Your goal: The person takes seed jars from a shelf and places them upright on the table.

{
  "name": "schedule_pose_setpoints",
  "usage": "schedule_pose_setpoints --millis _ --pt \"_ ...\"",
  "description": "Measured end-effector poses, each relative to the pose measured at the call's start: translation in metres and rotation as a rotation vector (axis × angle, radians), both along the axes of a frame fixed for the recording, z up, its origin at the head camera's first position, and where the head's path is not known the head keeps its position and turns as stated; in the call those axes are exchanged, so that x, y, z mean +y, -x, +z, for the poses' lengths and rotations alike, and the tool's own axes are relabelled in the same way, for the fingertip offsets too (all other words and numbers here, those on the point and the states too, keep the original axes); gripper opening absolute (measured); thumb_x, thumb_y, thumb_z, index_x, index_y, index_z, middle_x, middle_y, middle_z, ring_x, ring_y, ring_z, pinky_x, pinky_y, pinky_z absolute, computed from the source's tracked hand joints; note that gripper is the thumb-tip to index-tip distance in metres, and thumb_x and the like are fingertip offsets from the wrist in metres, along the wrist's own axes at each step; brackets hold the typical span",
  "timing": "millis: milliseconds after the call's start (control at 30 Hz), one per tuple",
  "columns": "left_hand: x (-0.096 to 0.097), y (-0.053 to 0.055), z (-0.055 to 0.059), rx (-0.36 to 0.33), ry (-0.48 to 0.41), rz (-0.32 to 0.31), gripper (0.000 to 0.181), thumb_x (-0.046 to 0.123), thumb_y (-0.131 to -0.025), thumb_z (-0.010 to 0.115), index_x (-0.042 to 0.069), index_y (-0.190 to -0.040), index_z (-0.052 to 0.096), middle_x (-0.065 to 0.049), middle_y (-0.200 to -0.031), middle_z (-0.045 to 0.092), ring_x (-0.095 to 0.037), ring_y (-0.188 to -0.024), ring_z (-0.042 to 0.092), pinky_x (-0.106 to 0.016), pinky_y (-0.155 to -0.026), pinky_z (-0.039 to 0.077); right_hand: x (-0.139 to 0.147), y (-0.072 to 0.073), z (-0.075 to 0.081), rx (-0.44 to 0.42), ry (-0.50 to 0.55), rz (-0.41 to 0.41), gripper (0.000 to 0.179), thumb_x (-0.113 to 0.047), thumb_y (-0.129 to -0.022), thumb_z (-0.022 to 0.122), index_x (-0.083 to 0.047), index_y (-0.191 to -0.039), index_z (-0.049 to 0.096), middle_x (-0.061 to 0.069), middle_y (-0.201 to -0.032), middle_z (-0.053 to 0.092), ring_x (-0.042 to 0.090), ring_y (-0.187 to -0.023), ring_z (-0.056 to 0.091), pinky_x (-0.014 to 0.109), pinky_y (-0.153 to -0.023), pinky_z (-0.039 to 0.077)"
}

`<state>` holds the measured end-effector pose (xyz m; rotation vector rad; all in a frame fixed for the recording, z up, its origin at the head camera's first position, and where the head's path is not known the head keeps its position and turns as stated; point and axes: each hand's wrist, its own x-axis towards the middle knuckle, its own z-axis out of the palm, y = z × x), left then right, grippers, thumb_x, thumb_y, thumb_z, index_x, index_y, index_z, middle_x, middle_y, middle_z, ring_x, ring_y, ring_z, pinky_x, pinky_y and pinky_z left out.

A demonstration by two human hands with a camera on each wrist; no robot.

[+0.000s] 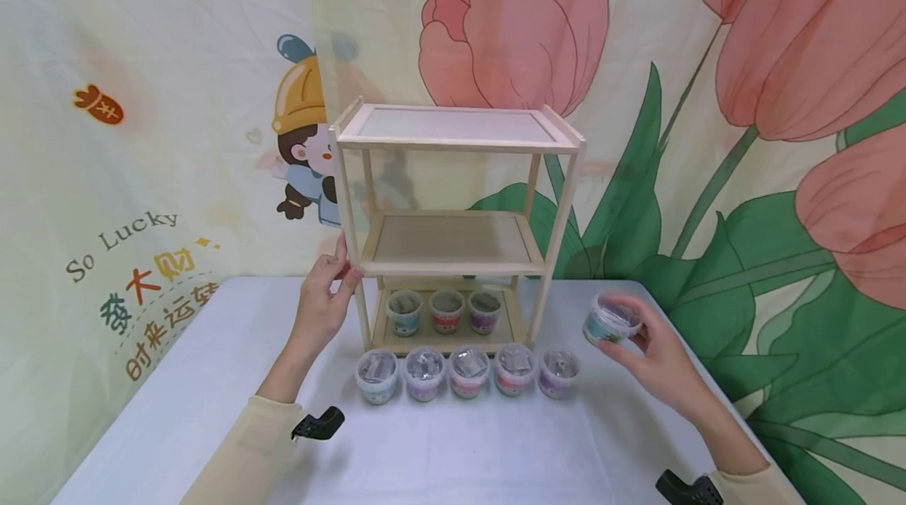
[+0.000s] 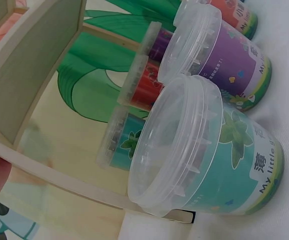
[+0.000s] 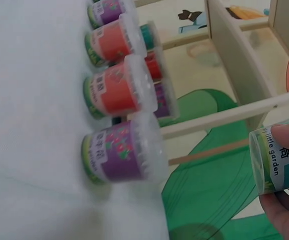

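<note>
My left hand (image 1: 327, 294) grips the left front post of a three-tier wooden shelf rack (image 1: 453, 269), thumb in front, near the middle tier. Off to the rack's right, my right hand (image 1: 654, 357) holds a teal plastic cup (image 1: 607, 322) with a clear lid, raised above the table and slightly tilted. That cup's label (image 3: 279, 157) reads "little garden" in the right wrist view. On the bottom tier stand a teal cup (image 1: 405, 316), a red cup (image 1: 447, 316) and a purple cup (image 1: 484, 318), side by side.
In front of the rack, several lidded cups stand in a row, from a teal cup (image 2: 234, 160) at left to a purple cup (image 3: 117, 152) at right. A white cloth (image 1: 453, 458) covers the table. Behind hangs a printed curtain (image 1: 637, 33) with tulips.
</note>
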<state>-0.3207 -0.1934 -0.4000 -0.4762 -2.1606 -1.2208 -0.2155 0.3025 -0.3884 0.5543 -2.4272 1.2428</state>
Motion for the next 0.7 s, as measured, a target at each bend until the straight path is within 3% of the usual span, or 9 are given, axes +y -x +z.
schedule_pose_setpoints --millis 400,700 --pt "0.000 0.000 0.001 0.013 -0.012 -0.008 0.064 0.006 -0.104 0.067 0.004 -0.161 0.039 -0.016 -0.102 0.058 -0.036 -0.103 0.067 -0.005 -0.077 0.046 0.019 0.007 -0.041 -0.095 -0.021 -0.016 0.067 0.003 -0.089 0.083 -0.009 -0.147 0.051 0.016 -0.140 0.057 -0.005 -0.118 0.054 0.011 -0.094 0.049" --pt "0.000 -0.001 0.001 0.003 -0.011 0.002 0.063 0.008 -0.104 0.068 0.005 -0.161 0.041 -0.015 -0.102 0.057 -0.036 -0.103 0.067 -0.007 -0.077 0.047 0.015 0.004 -0.046 -0.087 -0.035 -0.016 0.065 0.003 -0.088 0.084 -0.009 -0.144 0.055 0.015 -0.138 0.060 -0.002 -0.116 0.056 0.013 -0.093 0.050"
